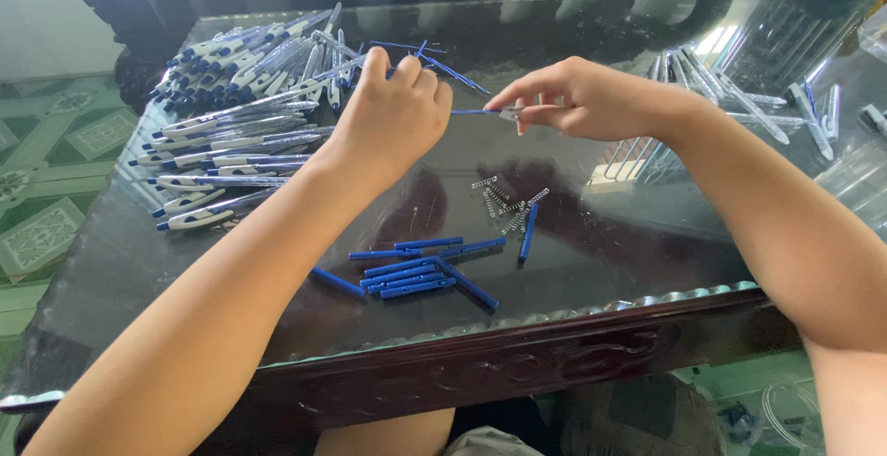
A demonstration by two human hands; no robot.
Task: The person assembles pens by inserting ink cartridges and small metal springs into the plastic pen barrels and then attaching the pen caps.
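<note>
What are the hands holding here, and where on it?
Both hold one thin blue refill: the left hand pinches one end, the right hand grips the other end, at a small spring.

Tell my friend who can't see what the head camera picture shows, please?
Two bare hands, left hand and right hand, hold a thin blue refill between them above a glass tabletop. Below lie loose blue refills and small springs; a pile of white-and-blue pens sits at left.

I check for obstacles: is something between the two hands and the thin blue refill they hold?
Nothing visible is. The left hand and the right hand both pinch the blue refill directly, above the glass table.
</note>
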